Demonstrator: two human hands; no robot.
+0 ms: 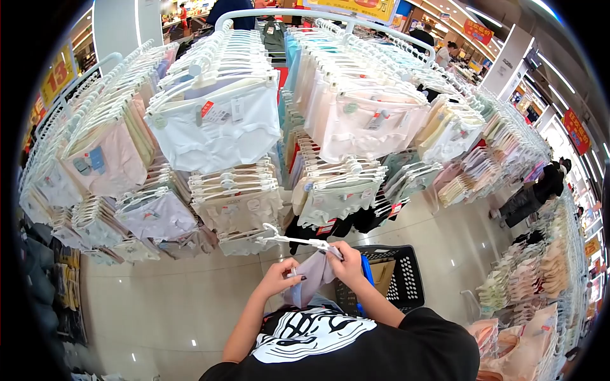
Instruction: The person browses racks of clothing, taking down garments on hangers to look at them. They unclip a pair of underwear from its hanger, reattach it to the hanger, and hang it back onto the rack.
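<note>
Before my chest is a pair of lilac underpants [316,277] with a pale blue patch near its lower edge. My right hand [347,263] is closed on the cloth at the clip end of a white hanger [298,241]. The hanger's hook points up and to the left, away from my body. My left hand [281,279] pinches the left side of the same underpants, fingers bent round the cloth. Part of the garment is hidden behind my fingers.
A black shopping basket [416,279] with a blue handle [366,270] is by my right forearm. Ahead stand racks of underwear on white hangers, with white briefs [216,124] and pink briefs [375,124] foremost. Another rack [524,279] lines the right; a person [540,190] stands beyond.
</note>
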